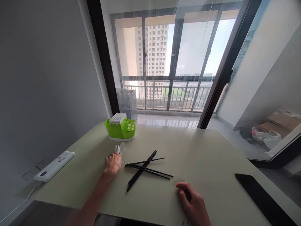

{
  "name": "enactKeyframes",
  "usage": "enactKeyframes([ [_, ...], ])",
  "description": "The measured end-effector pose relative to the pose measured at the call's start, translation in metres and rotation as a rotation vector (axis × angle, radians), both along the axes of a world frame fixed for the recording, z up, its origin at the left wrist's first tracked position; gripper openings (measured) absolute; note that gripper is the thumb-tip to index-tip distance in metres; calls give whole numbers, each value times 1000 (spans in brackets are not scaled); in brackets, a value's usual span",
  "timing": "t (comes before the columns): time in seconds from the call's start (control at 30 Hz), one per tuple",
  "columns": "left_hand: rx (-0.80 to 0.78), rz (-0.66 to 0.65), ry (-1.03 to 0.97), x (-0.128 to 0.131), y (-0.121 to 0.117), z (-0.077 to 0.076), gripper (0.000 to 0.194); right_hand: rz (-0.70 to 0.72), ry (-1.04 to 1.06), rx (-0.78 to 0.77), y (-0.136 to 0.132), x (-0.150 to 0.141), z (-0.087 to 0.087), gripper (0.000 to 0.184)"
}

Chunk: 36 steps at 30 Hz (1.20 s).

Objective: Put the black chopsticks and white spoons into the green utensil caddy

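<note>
My left hand (113,164) is closed over the handles of white spoons (122,147), whose bowls stick out beyond the fingers. How many spoons there are is hard to make out, as the hand hides the handles. Just to the right, several black chopsticks (148,170) lie crossed in a loose pile on the table. My right hand (191,201) rests near the table's front, below the chopsticks' right ends. Its fingers are loosely curled, with a gap between thumb and forefinger and nothing in it. Behind the left hand stands a green utensil holder (115,131) with a white slotted top.
A white power strip (56,164) lies along the left edge of the pale table (188,147), its cord hanging down. A flat black object (261,194) lies at the right edge. Beyond the table are a glass door and a balcony railing; boxes and bags sit at the far right.
</note>
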<state>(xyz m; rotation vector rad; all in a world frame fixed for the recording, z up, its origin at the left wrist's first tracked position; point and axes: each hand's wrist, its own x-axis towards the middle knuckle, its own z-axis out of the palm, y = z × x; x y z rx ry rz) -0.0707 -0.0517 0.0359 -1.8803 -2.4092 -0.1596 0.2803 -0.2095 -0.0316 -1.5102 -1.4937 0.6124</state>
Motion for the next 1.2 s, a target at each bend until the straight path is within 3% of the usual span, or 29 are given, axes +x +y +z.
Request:
enactKeyframes([
  [0.2,7,-66,-4,2,-2,8,38,-14,41,-22,-3,-5,9,32],
  [0.33,25,-198,-90,26,-18,22,40,-12,71,-43,-4,-4,11,34],
  [0.5,113,-531,-300,109,-64,33,37,55,343,-106,-1,-11,22,40],
  [0.57,141,-652,-287,150,-84,27,35,109,548,-98,2,-17,33,60],
  [0.67,173,-803,-224,205,-108,6,31,129,755,-104,7,-24,53,89],
  [0.8,168,-875,-158,249,-131,-15,42,-100,801,-150,14,-22,70,62],
  [0.9,134,-1025,-167,246,-141,-3,36,-191,878,-143,21,-13,73,57],
  [1.0,92,-1157,-237,213,-135,18,26,-162,956,-71,30,-1,71,58],
  [1.1,153,-981,-303,161,-112,21,28,-128,951,-50,41,12,63,49],
  [1.2,297,-766,-221,111,-84,0,60,-138,941,-70,51,18,46,44],
])
